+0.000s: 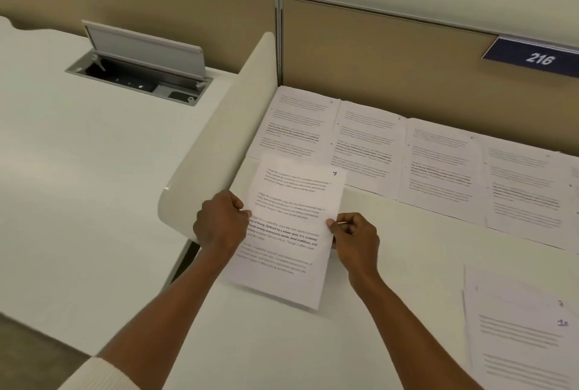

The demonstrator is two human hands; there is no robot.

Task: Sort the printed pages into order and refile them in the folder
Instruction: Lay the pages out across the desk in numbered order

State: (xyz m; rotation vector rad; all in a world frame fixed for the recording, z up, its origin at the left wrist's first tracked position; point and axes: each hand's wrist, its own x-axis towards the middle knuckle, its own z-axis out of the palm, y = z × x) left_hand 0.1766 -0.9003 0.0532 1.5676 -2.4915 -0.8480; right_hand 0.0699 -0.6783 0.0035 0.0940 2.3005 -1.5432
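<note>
Lining white desk (pixel 407 248) below partition (pixel 376 54): pages (pixel 369 145)

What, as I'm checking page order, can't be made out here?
Head view: page numbers on the row of white printed sheets, too small and blurred.
Head view: white paper pile at lower right, cut by the frame edge.
Head view: the folder, outside the frame.
Head view: body text of the held white sheet, blurred.
</note>
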